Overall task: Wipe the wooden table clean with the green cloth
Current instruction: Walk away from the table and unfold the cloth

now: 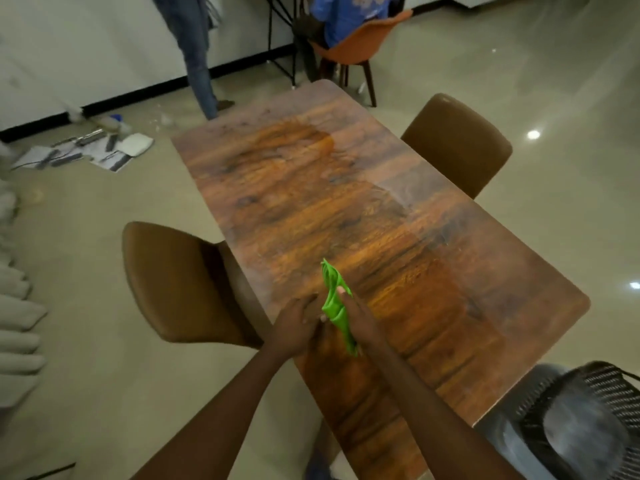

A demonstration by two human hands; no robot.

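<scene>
Nearest, gripping the green cloth point(335, 304) in the right hand point(358, 318), thumb laid across it, fingers curled behind. Bunched into a long twisted strip, over the wooden table point(381, 220) by its left edge, toward the near end. Alongside, the left hand point(297, 325), fingers bent, tips at the cloth's lower fold; cannot tell whether pinching or only touching. Against the left edge a brown chair point(180, 282), against the right edge another point(457, 143); by the near right corner a black mesh chair point(588, 420).

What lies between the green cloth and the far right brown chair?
Only bare wooden table, faintly streaked; the head view shows nothing on it there.
</scene>
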